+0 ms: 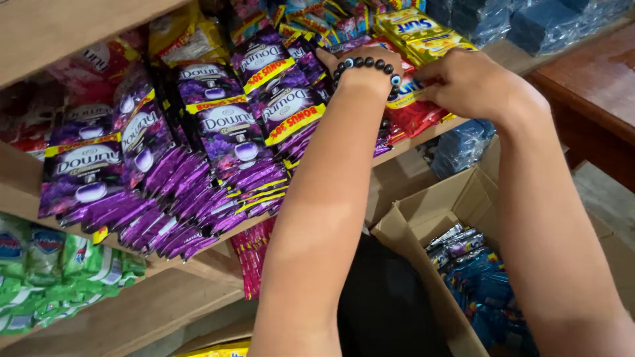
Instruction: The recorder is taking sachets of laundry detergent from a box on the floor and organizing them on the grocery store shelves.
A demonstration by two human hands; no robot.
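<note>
Both my arms reach up to a wooden shelf packed with hanging sachet strips. My left hand, with a dark bead bracelet on its wrist, is pushed in among the purple sachets, and its fingers are mostly hidden. My right hand is beside it. Its fingertips pinch the edge of a red and yellow sachet strip at the shelf's front.
More purple sachets cover the shelf's left side. Yellow packs and blue packs lie at the back right. Green sachets fill the lower shelf. An open cardboard box below holds blue sachets.
</note>
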